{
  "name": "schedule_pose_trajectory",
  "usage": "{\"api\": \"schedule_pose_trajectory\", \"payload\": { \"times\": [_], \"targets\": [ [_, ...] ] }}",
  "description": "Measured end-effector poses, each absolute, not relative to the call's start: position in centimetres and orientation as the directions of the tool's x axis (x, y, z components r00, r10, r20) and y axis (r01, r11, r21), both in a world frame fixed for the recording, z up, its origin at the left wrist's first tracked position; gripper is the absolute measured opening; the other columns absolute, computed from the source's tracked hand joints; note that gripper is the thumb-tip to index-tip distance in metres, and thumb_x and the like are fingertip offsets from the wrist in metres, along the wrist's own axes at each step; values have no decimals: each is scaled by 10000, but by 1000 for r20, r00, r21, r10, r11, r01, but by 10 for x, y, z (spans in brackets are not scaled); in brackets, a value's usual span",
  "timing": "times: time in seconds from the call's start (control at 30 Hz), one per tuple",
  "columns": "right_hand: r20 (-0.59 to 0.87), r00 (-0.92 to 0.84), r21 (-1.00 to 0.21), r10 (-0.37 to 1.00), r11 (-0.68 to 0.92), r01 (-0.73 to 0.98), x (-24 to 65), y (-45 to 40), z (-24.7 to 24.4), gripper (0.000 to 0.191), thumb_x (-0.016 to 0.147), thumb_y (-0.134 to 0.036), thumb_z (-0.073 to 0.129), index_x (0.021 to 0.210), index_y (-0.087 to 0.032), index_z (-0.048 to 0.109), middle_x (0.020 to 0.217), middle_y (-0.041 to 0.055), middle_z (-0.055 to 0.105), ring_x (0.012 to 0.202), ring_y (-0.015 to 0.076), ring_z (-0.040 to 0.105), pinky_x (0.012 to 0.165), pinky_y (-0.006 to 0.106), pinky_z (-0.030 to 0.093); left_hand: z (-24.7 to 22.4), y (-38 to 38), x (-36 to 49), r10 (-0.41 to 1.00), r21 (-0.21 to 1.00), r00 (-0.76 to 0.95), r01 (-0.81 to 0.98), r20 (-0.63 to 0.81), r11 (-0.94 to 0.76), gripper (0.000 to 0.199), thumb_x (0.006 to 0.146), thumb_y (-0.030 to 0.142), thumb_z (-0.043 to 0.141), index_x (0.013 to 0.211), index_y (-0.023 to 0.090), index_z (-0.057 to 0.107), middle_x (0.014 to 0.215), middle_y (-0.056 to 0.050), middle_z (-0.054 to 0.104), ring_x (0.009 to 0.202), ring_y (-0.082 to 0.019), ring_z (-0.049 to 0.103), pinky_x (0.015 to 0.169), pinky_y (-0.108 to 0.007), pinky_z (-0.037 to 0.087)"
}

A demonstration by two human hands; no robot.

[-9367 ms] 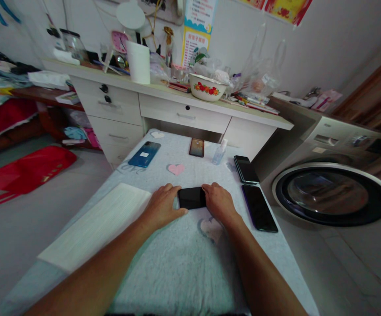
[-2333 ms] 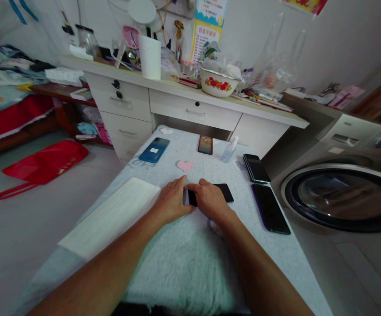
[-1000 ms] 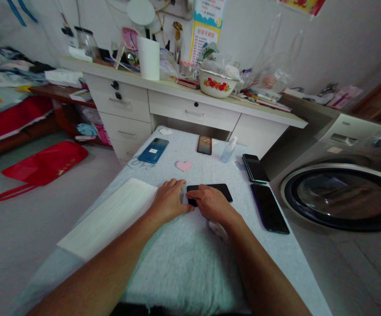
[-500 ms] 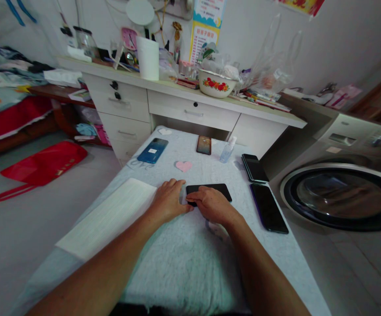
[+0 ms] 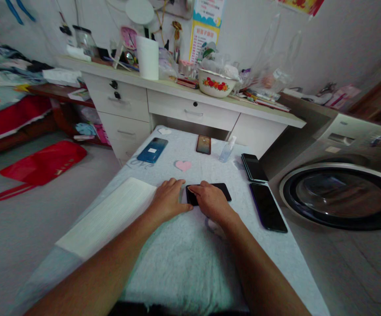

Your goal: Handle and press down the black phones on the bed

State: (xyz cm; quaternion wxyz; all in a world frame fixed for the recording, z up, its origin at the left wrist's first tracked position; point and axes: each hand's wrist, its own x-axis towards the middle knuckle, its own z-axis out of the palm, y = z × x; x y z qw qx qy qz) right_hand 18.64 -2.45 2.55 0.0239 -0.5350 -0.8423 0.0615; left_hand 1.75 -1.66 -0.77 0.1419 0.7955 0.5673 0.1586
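Observation:
A black smartphone [image 5: 223, 191] lies flat, screen up, on the cloth-covered table in front of me. My right hand [image 5: 211, 199] rests over its middle with the fingers pressed together on the screen. A small pale orange edge shows at those fingertips, and I cannot make out what it is. My left hand [image 5: 170, 199] sits at the phone's left end, thumb apart from the fingers, holding nothing; whether it touches the phone is unclear. Under and beside my left wrist is a long white sheet, paper or cloth [image 5: 108, 217].
A blue phone [image 5: 152, 150], a brown-backed phone [image 5: 204, 145] and a clear spray bottle [image 5: 227, 149] lie or stand toward the back. Along the right edge are stacked phones [image 5: 255, 167] and a purple-edged phone [image 5: 268, 207]. A washing machine [image 5: 335, 195] stands at right.
My right hand has slid slightly up across the phone's screen, its fingertips now nearer the far edge. My left hand and the phone stay in place.

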Motion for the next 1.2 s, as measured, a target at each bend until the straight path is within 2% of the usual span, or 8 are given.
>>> {"api": "schedule_pose_trajectory", "payload": {
  "times": [0.23,0.4,0.6,0.77,1.03,1.2],
  "targets": [
    [-71,-513,-215,856,489,846,195,-29,28,345,966,-251,396,1212,-318,628,965,42,644,874,159,603,768,251,387,-4,-16,19,953,407,299,864,58,-296,766,616,509,737,1262,173,499,1161,-113,573,1071,-299,548,884,-363,424],
    [-55,-620,-294,783,581,759,203,-28,27,369,933,-169,414,1191,-289,648,1029,31,686,918,162,599,801,260,390,-5,-16,18,951,404,302,863,67,-303,754,615,509,740,1250,174,509,1148,-111,580,1066,-297,550,884,-357,421],
    [-54,-651,-285,758,613,737,209,-33,33,366,931,-161,421,1180,-295,653,946,29,688,845,160,587,750,258,380,-7,-16,18,948,397,308,863,78,-313,748,627,511,731,1253,165,510,1151,-113,579,1063,-295,548,875,-358,426],
    [-51,-588,-304,807,548,779,208,-37,29,339,942,-190,434,1154,-331,657,909,20,639,830,147,574,737,246,369,-8,-16,18,945,396,314,860,91,-323,756,634,514,725,1262,152,508,1152,-120,579,1060,-295,544,880,-365,426],
    [-10,-385,-183,923,377,908,199,-37,17,356,968,-240,387,1233,-352,597,972,38,596,833,161,592,686,253,369,-10,-16,18,946,398,310,859,94,-321,759,631,521,716,1264,155,509,1146,-117,577,1053,-297,537,892,-377,425],
    [5,-354,-190,935,349,918,199,-37,16,359,999,-311,327,1295,-304,530,1000,56,606,871,176,595,694,259,374,-7,-17,17,946,402,311,858,91,-321,737,635,514,708,1256,168,513,1138,-106,573,1052,-294,536,888,-371,426]
  ]
}}
